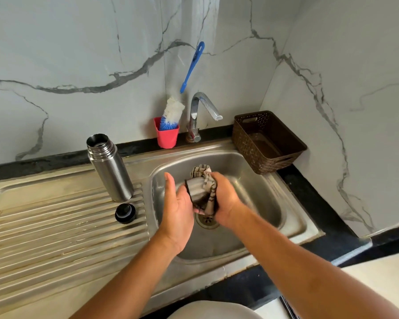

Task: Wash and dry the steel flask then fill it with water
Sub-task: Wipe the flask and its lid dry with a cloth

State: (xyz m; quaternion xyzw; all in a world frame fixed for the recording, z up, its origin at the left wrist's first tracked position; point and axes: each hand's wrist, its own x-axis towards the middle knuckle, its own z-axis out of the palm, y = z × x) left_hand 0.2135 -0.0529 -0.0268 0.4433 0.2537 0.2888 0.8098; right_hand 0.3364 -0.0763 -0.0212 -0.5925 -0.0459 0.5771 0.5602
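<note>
The steel flask (pixel 112 171) stands upright and uncapped on the drainboard (pixel 55 222), left of the sink basin (pixel 263 194). Its black stopper (pixel 125 213) lies on the ribs just in front of it. Over the basin, my left hand (pixel 177 210) holds the flask's steel cup lid (pixel 197 189) from the left and below, thumb pointing up. My right hand (pixel 226 199) grips a striped cloth (pixel 209 180) wrapped over the right side of that cup. Part of the cup is hidden by the cloth.
A chrome tap (pixel 203 107) stands behind the basin, no water running. A red holder (pixel 167 138) with a blue-handled bottle brush (pixel 173 111) sits left of the tap. A brown perforated basket (pixel 270 143) stands at the back right corner.
</note>
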